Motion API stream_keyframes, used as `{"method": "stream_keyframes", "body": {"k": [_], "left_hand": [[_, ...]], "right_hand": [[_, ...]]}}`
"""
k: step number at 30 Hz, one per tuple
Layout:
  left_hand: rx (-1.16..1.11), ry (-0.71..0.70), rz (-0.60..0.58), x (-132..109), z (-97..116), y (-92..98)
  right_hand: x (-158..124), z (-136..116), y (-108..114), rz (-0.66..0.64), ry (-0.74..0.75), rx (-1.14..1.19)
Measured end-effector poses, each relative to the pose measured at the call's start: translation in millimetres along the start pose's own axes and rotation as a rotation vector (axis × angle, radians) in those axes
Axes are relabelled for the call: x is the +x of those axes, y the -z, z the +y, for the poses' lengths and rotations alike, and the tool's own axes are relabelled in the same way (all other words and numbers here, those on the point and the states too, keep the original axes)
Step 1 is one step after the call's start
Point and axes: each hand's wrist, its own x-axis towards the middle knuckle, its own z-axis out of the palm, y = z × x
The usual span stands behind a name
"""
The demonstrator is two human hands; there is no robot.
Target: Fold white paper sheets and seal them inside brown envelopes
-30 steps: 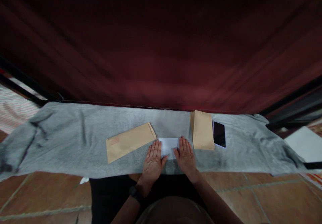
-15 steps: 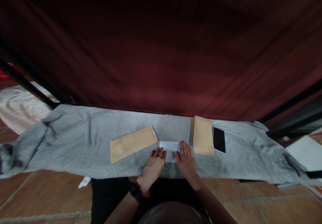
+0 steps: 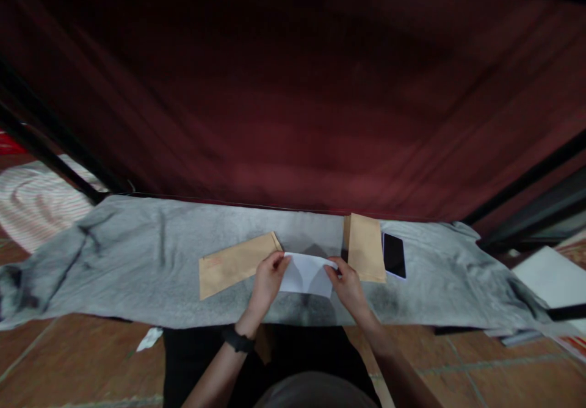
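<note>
A folded white sheet of paper (image 3: pixel 307 275) is held between my two hands, over the grey cloth in front of me. My left hand (image 3: pixel 269 273) pinches its upper left corner between thumb and fingers. At the upper right corner my right hand (image 3: pixel 347 278) grips the paper the same way. Just left of my left hand lies a single brown envelope (image 3: pixel 233 264), slanted, with faint red print at its left end. To the right of my right hand sits a stack of brown envelopes (image 3: pixel 366 249).
A dark-screened phone (image 3: pixel 394 255) lies right of the stack. The grey cloth (image 3: pixel 137 255) covers a long narrow surface, backed by a dark red curtain (image 3: pixel 293 121). A striped cloth (image 3: pixel 41 200) is at far left, a white sheet (image 3: pixel 552 276) at far right. A white scrap (image 3: pixel 149 338) lies on the tiled floor.
My hands were flat, pressing on the white paper. Now they pinch its upper corners, and more of the sheet shows between them. The envelopes and phone stay on the cloth.
</note>
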Motion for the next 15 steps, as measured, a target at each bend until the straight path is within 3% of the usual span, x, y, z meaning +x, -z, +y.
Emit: {"method": "stream_keyframes", "body": {"k": [3, 7, 11, 15], "left_hand": [[-0.084, 0.096, -0.008, 2.4, -17.0, -12.0], [-0.042, 0.152, -0.017, -6.0, -33.5, -23.8], [0.045, 0.185, -0.016, -15.2, -36.0, -29.2], [0.361, 0.139, -0.018, -20.6, -33.1, -34.3]], "right_hand": [[11.0, 2.9, -12.4, 0.009, -0.066, -0.007], [14.5, 14.4, -31.8, -0.003, -0.119, -0.194], [11.9, 22.7, -41.8, 0.052, 0.024, -0.388], [1.9, 19.6, -52.8, 0.053, 0.193, -0.395]]}}
